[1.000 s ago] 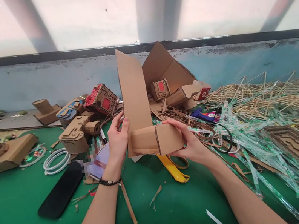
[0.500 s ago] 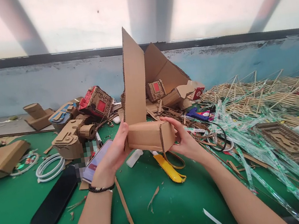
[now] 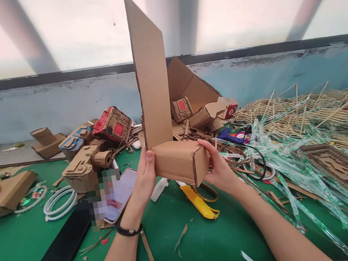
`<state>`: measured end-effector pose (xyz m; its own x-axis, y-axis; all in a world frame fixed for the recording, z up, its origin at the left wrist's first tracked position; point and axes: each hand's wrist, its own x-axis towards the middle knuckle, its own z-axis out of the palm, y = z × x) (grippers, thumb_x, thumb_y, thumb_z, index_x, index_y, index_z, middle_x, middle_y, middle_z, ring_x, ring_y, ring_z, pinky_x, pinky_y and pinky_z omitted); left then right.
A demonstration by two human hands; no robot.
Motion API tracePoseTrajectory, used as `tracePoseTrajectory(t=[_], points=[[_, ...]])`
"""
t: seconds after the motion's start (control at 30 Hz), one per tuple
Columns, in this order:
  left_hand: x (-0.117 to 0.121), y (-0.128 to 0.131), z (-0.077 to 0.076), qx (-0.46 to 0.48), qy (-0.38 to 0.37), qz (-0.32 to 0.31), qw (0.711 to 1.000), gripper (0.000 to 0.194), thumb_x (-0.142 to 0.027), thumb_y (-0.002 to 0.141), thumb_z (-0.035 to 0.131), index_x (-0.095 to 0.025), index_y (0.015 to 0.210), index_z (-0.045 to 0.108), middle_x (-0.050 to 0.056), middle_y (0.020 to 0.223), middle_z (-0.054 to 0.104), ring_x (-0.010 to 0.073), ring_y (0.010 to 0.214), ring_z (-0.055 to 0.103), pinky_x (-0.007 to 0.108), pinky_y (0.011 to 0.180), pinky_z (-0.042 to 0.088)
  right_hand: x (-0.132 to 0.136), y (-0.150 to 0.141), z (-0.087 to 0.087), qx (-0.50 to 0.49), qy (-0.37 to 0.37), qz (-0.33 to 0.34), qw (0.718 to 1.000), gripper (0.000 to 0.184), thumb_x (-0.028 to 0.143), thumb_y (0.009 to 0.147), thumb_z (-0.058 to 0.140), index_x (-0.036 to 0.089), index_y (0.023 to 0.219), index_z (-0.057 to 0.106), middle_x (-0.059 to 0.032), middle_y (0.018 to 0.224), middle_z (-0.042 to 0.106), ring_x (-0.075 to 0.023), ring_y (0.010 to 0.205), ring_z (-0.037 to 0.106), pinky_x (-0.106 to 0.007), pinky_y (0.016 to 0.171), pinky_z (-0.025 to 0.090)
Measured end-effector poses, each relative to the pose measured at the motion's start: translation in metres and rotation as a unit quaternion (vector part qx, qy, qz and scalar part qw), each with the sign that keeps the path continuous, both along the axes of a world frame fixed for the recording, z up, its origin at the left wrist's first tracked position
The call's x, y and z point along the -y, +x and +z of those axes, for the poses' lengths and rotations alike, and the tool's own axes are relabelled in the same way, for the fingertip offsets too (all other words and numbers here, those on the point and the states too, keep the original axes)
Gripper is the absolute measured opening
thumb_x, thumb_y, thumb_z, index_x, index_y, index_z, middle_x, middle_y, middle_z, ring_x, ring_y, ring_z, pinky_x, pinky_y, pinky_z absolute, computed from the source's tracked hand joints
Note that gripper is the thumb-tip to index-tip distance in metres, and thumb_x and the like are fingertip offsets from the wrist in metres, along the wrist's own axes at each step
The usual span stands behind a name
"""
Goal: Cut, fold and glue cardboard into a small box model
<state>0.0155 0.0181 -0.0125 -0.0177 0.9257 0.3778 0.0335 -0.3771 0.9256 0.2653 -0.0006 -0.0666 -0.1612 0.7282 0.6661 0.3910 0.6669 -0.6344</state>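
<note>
"One quick thing first: which step is this?"

"Handling and squaring up a folded cardboard box (image 3: 177, 162), I'd judge, with a tall cardboard panel (image 3: 153, 80) standing up at its left end. Can't tell if the two are glued or only pressed together."

"Where is it?"

"Up in the air in front of me, above the green tabletop (image 3: 214, 248). Yellow utility knife (image 3: 197, 201) lies on the tabletop, lower in view, untouched. Phone (image 3: 123, 194) is off to the left."

"Left grip?"

"My left hand (image 3: 144, 180) is closed on the box's left end, thumb flat against the near side by the panel's foot. Other fingers are mostly hidden, so no call on their spread."

"Right?"

"My right hand (image 3: 221, 168) is part-open, as wide as the box end it spans: one digit at the top corner, another low on the end. Grasping, looks light, not clenched. Neither hand has let go."

"What does the next move call for?"

"Judgement only: support at both ends, slow turning, light pressure. That tall panel could lever at its foot, and a hard squeeze would probably crease the sides. Using the knife would need one hand freed."
</note>
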Motion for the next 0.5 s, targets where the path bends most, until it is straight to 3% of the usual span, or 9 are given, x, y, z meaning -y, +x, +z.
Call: tracePoseTrajectory(t=[0.07,0.2,0.27,0.37,0.43,0.5], points=[[-0.001,-0.001,0.002,-0.029,0.027,0.019,0.999,0.062,-0.071,0.100,0.058,-0.032,0.149,0.064,0.009,0.155,0.065,0.0343,0.153,0.052,0.052,0.129,0.042,0.000,-0.001,-0.002,0.017,0.041,-0.019,0.999,0.081,0.025,0.090,0.080,0.040,0.160,0.041,-0.0115,0.155,0.058,-0.0303,0.131,0.069,-0.039,0.087,0.067],[0.000,-0.002,0.000,-0.024,0.034,-0.023,0.999,0.067,-0.072,0.100,0.058,-0.031,0.153,0.054,0.012,0.157,0.062,0.0340,0.149,0.057,0.053,0.122,0.049,0.000,-0.004,-0.005,0.046,0.104,-0.065,0.991,0.070,0.022,0.094,0.076,0.041,0.154,0.045,-0.0108,0.140,0.063,-0.0286,0.116,0.073,-0.039,0.079,0.068],[0.000,-0.002,-0.006,-0.042,0.072,-0.031,0.996,0.089,-0.081,0.091,0.064,-0.028,0.160,0.042,0.016,0.164,0.053,0.0360,0.155,0.049,0.055,0.127,0.043,-0.001,-0.007,-0.006,0.040,0.112,-0.082,0.990,0.072,0.022,0.094,0.076,0.039,0.155,0.043,-0.0116,0.137,0.063,-0.0286,0.114,0.074,-0.039,0.077,0.068],[-0.002,-0.001,-0.017,-0.097,0.136,-0.017,0.986,0.138,-0.090,0.063,0.080,-0.032,0.172,0.019,0.019,0.181,0.018,0.0422,0.168,0.024,0.058,0.135,0.027,-0.003,-0.009,-0.008,0.024,0.109,-0.096,0.989,0.072,0.023,0.092,0.077,0.036,0.154,0.043,-0.0120,0.132,0.066,-0.0265,0.102,0.076,-0.036,0.072,0.068],[-0.004,-0.001,-0.024,-0.129,0.157,-0.012,0.979,0.153,-0.090,0.054,0.084,-0.036,0.174,0.007,0.018,0.184,0.002,0.0449,0.170,0.015,0.060,0.136,0.023,-0.004,-0.010,-0.010,0.018,0.104,-0.098,0.990,0.070,0.024,0.092,0.076,0.034,0.153,0.044,-0.0120,0.132,0.066,-0.0246,0.096,0.076,-0.035,0.070,0.067],[-0.006,-0.001,-0.028,-0.150,0.168,-0.005,0.974,0.157,-0.089,0.054,0.085,-0.037,0.175,-0.002,0.020,0.183,0.001,0.0461,0.170,0.015,0.062,0.134,0.026,-0.005,-0.010,-0.010,0.017,0.102,-0.095,0.990,0.070,0.024,0.091,0.076,0.034,0.152,0.044,-0.0122,0.132,0.067,-0.0239,0.094,0.076,-0.034,0.069,0.066]])
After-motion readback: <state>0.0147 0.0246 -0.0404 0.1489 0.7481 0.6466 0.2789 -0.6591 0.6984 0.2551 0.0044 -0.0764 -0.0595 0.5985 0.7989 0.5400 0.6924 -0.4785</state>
